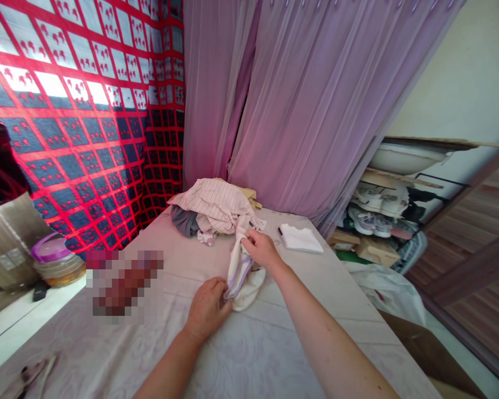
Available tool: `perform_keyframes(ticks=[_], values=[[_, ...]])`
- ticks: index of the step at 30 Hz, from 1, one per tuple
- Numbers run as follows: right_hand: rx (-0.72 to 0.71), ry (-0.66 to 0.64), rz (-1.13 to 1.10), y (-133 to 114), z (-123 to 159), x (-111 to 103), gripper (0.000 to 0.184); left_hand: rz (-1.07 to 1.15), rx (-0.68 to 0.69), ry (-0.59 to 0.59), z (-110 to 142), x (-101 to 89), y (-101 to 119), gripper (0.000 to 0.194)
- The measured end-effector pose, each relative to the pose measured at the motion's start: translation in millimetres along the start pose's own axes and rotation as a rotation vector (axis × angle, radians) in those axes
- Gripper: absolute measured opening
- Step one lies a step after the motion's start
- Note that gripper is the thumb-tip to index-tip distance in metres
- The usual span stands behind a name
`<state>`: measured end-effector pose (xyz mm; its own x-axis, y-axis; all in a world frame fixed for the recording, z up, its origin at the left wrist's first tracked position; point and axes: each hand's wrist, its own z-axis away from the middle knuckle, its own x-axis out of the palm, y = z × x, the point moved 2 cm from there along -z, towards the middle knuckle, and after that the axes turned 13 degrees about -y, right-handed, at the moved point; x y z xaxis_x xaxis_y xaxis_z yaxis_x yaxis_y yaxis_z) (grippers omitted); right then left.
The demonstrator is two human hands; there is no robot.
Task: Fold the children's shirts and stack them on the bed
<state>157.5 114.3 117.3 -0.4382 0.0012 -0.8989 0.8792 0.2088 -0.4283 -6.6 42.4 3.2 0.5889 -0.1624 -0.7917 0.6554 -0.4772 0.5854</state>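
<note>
Both hands are on a cream cloth with purple stripes point(240, 270), which lies bunched on the bed-like surface. My right hand point(263, 250) pinches its upper part near the pile. At its lower left edge, my left hand point(208, 306) has its thumb and fingers closed on the fabric. I cannot tell whether the cloth is a towel or a garment. Just behind it rises a heap of clothes point(216, 204), with a pinkish striped piece on top, a dark grey piece at the left and a yellowish one behind.
A white folded item point(301, 238) lies to the right on the light patterned sheet point(249, 354). A blurred-out reddish patch point(127, 285) is at the left. Purple curtains point(299, 111) hang behind. Beyond the right edge stand a shoe rack point(374, 221) and a white plastic bag point(393, 288).
</note>
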Motion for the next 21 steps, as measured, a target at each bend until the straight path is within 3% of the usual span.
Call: perform_keyframes(ticks=[5, 8, 11, 16, 21], values=[[-0.025, 0.151, -0.12, 4.7, 5.3, -24.2, 0.022, 0.305, -0.195, 0.227, -1.5, -5.2, -18.3, 0.015], [-0.002, 0.175, -0.126, 18.4, 9.2, -30.4, 0.025, 0.576, -0.212, 0.429, -7.8, -14.2, -24.4, 0.022], [0.036, 0.196, -0.147, 30.1, 13.6, -32.7, 0.026, 0.71, -0.22, 0.544, -20.5, -30.7, -21.6, 0.029], [0.053, 0.203, -0.284, 37.3, 18.4, -47.3, 0.03, 0.571, -0.193, 0.638, -49.6, -80.4, -6.9, 0.03], [0.005, 0.079, -0.422, 21.3, 39.7, -78.8, 0.026, 0.132, -0.062, 0.615, -64.3, -153.6, 22.8, 0.029]])
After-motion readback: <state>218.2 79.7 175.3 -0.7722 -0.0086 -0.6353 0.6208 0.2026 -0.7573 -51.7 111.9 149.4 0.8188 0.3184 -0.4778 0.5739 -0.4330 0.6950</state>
